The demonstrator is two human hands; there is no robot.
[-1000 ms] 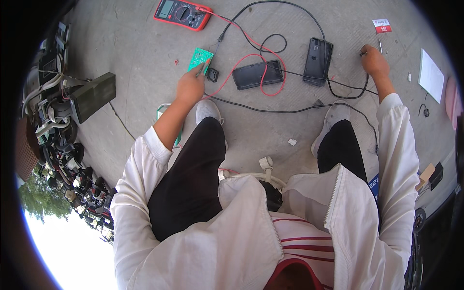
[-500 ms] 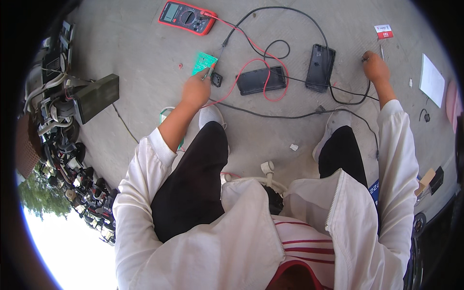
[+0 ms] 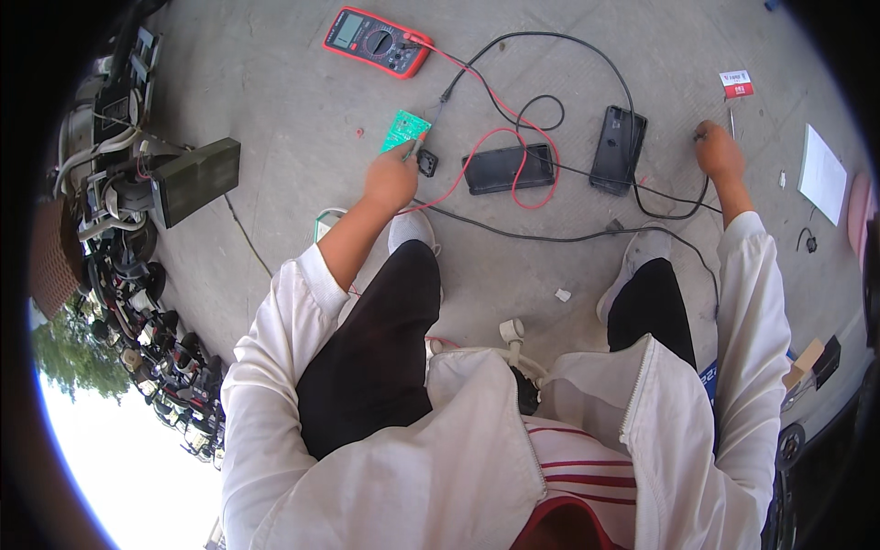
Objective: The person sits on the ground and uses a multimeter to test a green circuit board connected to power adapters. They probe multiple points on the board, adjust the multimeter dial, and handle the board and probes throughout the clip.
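an outdoor repair spot: concrete ground point(image 3: 513, 280), multimeter point(image 3: 379, 42), tree point(image 3: 78, 357) and probably parked scooters point(image 3: 170, 367).

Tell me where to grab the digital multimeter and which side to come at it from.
I'd grip the digital multimeter by its two long red edges at the screen end, reaching down from the upper left. It lies flat, face up, and is narrower across than along; the red plug sits near the opposite end, so that end looks worse.
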